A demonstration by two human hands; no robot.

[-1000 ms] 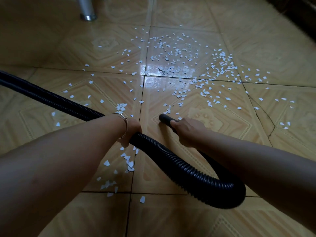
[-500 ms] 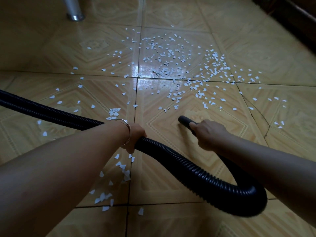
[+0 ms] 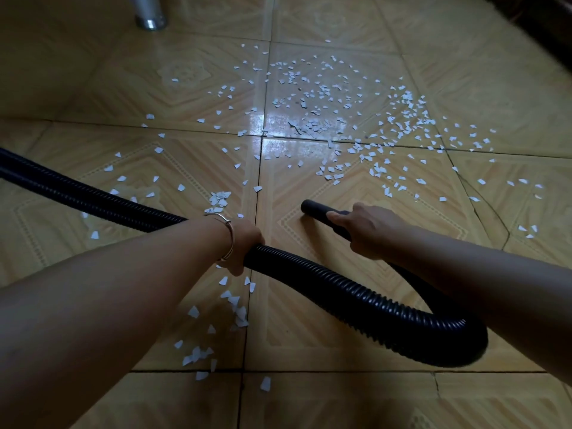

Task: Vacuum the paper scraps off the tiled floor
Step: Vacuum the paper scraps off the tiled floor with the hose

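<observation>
A black ribbed vacuum hose (image 3: 334, 283) runs in from the left edge, loops at the lower right and ends in a smooth black nozzle (image 3: 312, 209) lying low over the tiled floor (image 3: 325, 342). My left hand (image 3: 244, 243), a thin bangle on its wrist, grips the ribbed hose at mid-length. My right hand (image 3: 365, 227) grips the nozzle tube just behind its open end. Many small white paper scraps (image 3: 322, 97) lie thickest ahead of the nozzle. A smaller cluster of scraps (image 3: 232, 301) sits under my left forearm.
A metal furniture leg (image 3: 150, 17) stands at the top left. Dark furniture (image 3: 544, 23) edges the top right corner. A crack (image 3: 483, 199) runs through the tile on the right.
The nozzle and my right hand first slid right, then back left, ending a little nearer the scattered scraps. My left hand keeps its grip on the hose. The scraps close to the nozzle have thinned.
</observation>
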